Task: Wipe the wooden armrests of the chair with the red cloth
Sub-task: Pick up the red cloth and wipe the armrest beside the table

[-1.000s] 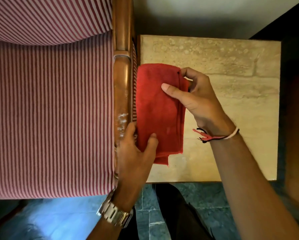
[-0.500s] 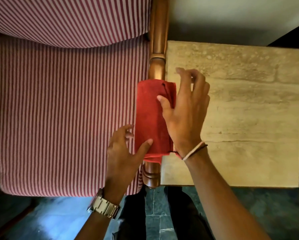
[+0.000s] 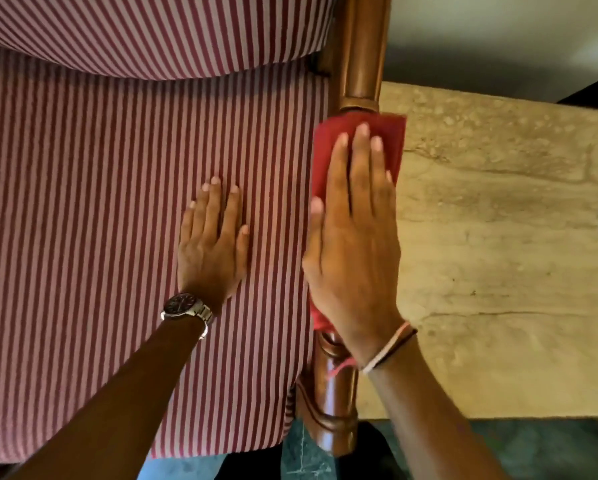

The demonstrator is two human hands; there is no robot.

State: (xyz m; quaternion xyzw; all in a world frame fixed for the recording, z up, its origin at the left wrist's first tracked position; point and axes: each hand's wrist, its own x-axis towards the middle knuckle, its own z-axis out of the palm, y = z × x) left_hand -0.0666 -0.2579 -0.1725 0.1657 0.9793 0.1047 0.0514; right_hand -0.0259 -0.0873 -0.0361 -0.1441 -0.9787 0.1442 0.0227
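The red cloth [image 3: 391,133] lies folded over the chair's right wooden armrest [image 3: 361,46], which runs from top to bottom of the view. My right hand [image 3: 354,244] lies flat on top of the cloth, palm down, fingers straight and pointing away from me, pressing it onto the wood. Most of the cloth is hidden under that hand. The armrest's front end [image 3: 332,403] shows bare below my wrist. My left hand [image 3: 211,247] rests flat and empty on the red-and-white striped seat cushion [image 3: 100,237], just left of the armrest.
A beige stone-topped side table [image 3: 505,254] stands directly right of the armrest. The striped back cushion [image 3: 152,32] fills the top left. Blue-green floor tiles [image 3: 533,452] and my dark trouser legs show at the bottom.
The cloth went from the side table onto the armrest. My right hand flattened on top of it. My left hand let go of the cloth and moved onto the seat cushion.
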